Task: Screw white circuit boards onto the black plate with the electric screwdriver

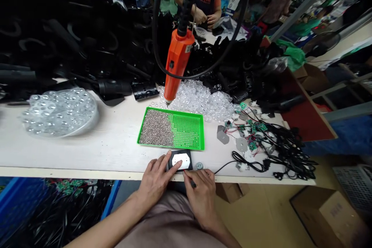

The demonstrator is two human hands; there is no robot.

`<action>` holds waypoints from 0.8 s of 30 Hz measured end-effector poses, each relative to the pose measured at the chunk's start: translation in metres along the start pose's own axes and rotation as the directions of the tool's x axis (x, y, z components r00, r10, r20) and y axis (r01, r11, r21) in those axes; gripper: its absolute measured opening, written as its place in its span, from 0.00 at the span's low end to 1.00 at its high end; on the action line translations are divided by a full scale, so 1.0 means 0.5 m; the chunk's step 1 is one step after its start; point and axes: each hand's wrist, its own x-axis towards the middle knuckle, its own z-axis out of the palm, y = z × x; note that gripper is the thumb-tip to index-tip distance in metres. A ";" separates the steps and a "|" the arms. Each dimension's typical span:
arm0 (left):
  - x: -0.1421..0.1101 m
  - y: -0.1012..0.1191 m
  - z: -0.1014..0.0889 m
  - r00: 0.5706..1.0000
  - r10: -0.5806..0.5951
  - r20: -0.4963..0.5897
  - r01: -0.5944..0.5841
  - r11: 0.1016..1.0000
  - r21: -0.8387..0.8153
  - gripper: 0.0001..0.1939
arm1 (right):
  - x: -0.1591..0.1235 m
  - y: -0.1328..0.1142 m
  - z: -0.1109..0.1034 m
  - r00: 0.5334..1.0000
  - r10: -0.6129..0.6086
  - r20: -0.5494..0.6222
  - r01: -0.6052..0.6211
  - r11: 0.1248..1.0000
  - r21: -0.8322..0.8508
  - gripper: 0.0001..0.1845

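My left hand [157, 176] lies on the left side of a small black frame with a white centre [180, 160] at the table's front edge, fingers stretched over it. My right hand [200, 190] is just right of the frame, fingers curled in a pinch around a thin dark item I cannot name. A small round lens [199, 165] lies beside it. Behind the frame sits a green tray [186, 130] with several small metal screws heaped on its left half. An orange power screwdriver [177, 66] hangs above the tray on a black cable.
A pile of clear lenses [200, 99] lies behind the tray, and a bag of lenses [59, 110] sits at the left. Wired circuit boards [255, 130] and black cables [287, 155] spread at the right. Black plastic housings [72, 38] fill the back. Another person [203, 0] works opposite.
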 end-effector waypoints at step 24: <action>0.005 -0.010 -0.002 1.000 0.007 0.004 -0.007 0.998 0.057 0.32 | 0.063 0.117 -0.095 0.996 -0.039 0.083 0.040 0.999 -0.008 0.15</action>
